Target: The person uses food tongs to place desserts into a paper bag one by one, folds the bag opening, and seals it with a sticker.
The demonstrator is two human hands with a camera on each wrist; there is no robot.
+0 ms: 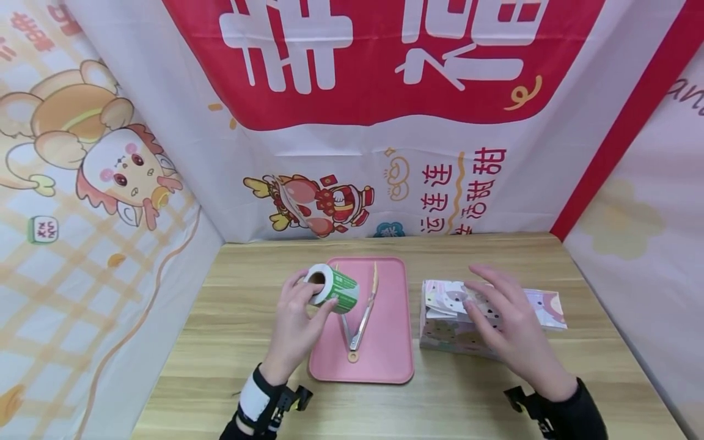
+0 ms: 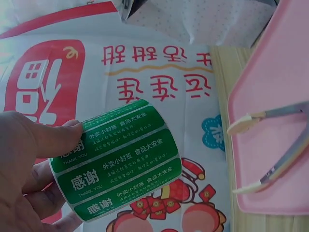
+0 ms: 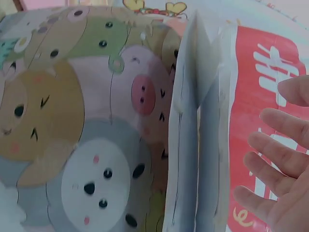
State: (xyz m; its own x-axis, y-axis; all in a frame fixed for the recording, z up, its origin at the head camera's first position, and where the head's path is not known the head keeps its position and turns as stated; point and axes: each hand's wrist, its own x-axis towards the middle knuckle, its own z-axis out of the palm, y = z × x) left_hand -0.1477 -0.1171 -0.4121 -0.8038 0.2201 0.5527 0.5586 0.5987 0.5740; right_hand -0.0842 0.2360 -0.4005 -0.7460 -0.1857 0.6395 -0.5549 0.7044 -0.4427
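Note:
A roll of green stickers with white printing is gripped by my left hand, fingers at its core and thumb on the outside, above the pink tray. Metal tongs with pale tips lie spread on that tray. In the left wrist view the label strips on the sticker roll face the camera. My right hand hovers with fingers spread over a paper bag printed with cartoon animals. Seen from the right wrist, the bag's mouth is a narrow gap, and the fingers hold nothing.
The wooden table carries the tray in the middle and the bag to its right. A white and red printed cloth hangs behind, and similar cloths hang at both sides.

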